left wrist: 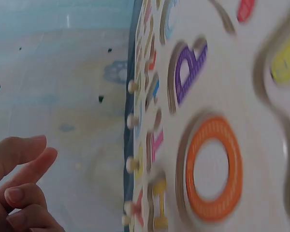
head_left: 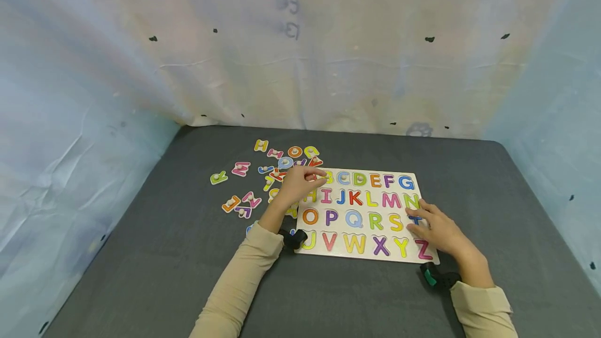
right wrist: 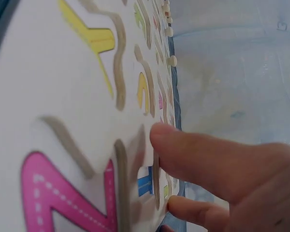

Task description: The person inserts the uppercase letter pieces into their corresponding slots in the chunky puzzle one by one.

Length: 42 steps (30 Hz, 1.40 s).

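Observation:
A wooden alphabet puzzle board (head_left: pixel 363 258) lies on the dark table, its recesses printed with coloured letters. Over its top left corner hovers my left hand (head_left: pixel 299 184), thumb and fingers loosely bent; the left wrist view has nothing between the fingertips. Knobs (left wrist: pixel 132 165) of seated letter pieces stand up from the board's top row beyond that hand. My right hand (head_left: pixel 439 229) rests on the board's right edge, partly covering the T recess. Its thumb (right wrist: pixel 183 150) touches the board's face near the magenta Z recess (right wrist: pixel 70 203).
Loose knobbed letters lie scattered left of the board and behind it, among them a green K (head_left: pixel 218 177), an orange O (head_left: pixel 295 152) and a yellow H (head_left: pixel 261 145). Some are hidden by the left arm. A pale sheet (head_left: pixel 328 87) hangs behind the table (head_left: pixel 164 275).

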{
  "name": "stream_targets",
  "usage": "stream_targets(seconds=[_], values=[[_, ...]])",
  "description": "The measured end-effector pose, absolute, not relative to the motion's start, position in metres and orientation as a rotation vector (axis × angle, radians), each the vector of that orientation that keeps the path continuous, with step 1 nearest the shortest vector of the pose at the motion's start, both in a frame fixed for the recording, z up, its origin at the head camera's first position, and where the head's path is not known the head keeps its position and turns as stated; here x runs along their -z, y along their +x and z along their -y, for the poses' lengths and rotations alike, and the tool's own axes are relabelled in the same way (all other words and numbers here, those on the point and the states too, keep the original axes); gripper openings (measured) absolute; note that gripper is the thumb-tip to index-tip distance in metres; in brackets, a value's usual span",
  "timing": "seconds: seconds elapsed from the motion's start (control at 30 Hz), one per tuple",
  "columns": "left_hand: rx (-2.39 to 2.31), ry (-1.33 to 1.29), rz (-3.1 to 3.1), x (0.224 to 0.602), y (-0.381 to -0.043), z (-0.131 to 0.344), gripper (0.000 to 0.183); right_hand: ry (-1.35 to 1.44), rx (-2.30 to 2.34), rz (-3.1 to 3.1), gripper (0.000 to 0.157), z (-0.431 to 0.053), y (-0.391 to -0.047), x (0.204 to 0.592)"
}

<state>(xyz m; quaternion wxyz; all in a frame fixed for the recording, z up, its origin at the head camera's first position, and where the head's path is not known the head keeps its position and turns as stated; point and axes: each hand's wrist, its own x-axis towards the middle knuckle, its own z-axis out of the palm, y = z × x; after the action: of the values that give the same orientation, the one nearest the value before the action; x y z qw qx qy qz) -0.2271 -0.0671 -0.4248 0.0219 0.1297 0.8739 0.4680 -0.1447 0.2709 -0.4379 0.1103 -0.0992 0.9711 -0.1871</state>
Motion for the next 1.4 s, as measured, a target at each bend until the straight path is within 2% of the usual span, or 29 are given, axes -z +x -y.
stream_targets(seconds=[0.73, 1.0, 1.4], values=[[-1.521, 0.214, -2.690, 0.420, -0.234, 0.164, 0.032, -0.291, 0.632, -2.810, 0.057, -0.274, -0.144, 0.440], [-1.347, 0.329, -2.671, 0.423, -0.227, 0.177, 0.031, -0.259, 0.643, -2.800, 0.059, -0.273, -0.142, 0.441], [-1.263, 0.449, -2.475, 0.427, -0.215, 0.224, 0.034, -0.252, 0.653, -2.794, 0.061, -0.273, -0.144, 0.438]])
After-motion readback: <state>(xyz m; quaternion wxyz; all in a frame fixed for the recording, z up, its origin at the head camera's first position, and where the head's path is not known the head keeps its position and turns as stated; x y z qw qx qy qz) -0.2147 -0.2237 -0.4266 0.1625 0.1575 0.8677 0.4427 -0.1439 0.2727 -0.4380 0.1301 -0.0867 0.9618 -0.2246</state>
